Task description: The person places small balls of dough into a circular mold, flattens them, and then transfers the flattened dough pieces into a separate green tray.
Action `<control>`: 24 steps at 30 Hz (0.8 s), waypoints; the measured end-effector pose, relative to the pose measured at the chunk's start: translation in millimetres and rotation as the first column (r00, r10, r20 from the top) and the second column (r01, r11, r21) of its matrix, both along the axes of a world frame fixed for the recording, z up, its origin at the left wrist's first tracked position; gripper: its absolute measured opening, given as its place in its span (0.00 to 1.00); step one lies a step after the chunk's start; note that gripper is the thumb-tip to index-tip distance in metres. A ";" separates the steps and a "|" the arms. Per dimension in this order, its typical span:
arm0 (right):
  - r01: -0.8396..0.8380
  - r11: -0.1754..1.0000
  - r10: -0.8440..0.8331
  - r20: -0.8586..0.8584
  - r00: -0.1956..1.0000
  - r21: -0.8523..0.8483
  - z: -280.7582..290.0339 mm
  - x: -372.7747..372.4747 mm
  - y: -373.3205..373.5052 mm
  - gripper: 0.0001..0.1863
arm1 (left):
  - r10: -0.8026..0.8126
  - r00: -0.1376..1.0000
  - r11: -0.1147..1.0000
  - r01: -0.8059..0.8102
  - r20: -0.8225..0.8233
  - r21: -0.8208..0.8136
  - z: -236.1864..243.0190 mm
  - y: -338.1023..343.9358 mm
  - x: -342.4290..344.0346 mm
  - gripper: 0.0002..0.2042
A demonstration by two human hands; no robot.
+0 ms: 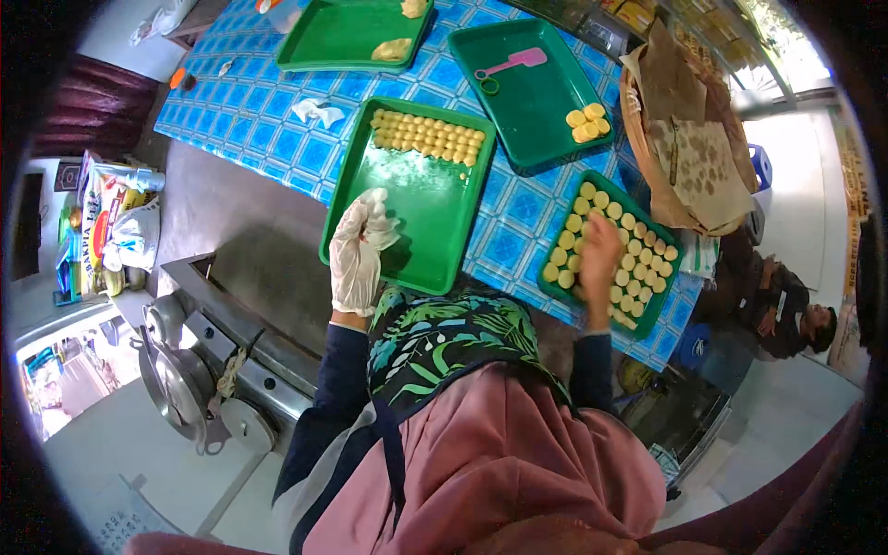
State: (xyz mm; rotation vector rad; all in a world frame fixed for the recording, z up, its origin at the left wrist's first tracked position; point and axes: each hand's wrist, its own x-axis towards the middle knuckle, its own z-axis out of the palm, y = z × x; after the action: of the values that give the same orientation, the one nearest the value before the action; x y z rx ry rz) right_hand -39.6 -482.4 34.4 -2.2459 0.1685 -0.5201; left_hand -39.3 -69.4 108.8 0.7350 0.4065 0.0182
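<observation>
My left hand (359, 254), in a white glove, is over the near left part of a green tray (435, 222). Its fingers are curled in, and whatever they hold, if anything, is hidden. Small yellow dough balls (427, 136) stand in close rows along that tray's far end. My bare right hand (601, 264) is over a smaller green tray (548, 248) on the right, among flat round pale-yellow dough pieces (640, 250). Motion smears its fingers, so their grip cannot be made out.
A darker green tray (518, 102) holds a pink scraper (513, 63), a green ring (489, 86) and several yellow rounds (587, 122). Farther back, another green tray (324, 37) carries dough lumps (391, 50). A paper-lined basket (689, 157) borders the checked blue tablecloth (509, 242); a stove (250, 347) stands left.
</observation>
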 end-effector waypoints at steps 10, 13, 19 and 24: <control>-0.469 0.883 0.469 0.013 0.883 -0.026 -30.6 148.8 289.0 0.12 | -0.324 0.934 0.931 0.343 -0.151 0.123 9.3 65.4 15.1 0.23; -0.486 0.829 0.530 0.113 0.841 -0.276 -38.5 171.1 333.3 0.09 | -0.355 0.902 0.911 0.393 -0.246 0.128 8.8 86.4 14.4 0.22; -0.450 0.576 0.584 -0.041 0.811 -0.683 -46.0 193.9 355.2 0.02 | -0.421 0.872 0.881 0.459 -0.250 0.115 0.0 117.0 18.8 0.20; -0.406 0.910 0.389 0.163 0.907 0.088 -36.5 204.2 325.8 0.05 | -0.524 0.844 0.826 0.536 -0.114 0.172 -6.8 117.8 35.6 0.20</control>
State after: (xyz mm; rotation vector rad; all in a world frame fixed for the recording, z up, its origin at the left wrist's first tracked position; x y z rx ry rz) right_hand 164.6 -156.6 -2.1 -2.0406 -0.3214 -0.4301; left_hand -3.7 48.4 102.1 1.0307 0.2473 -0.5012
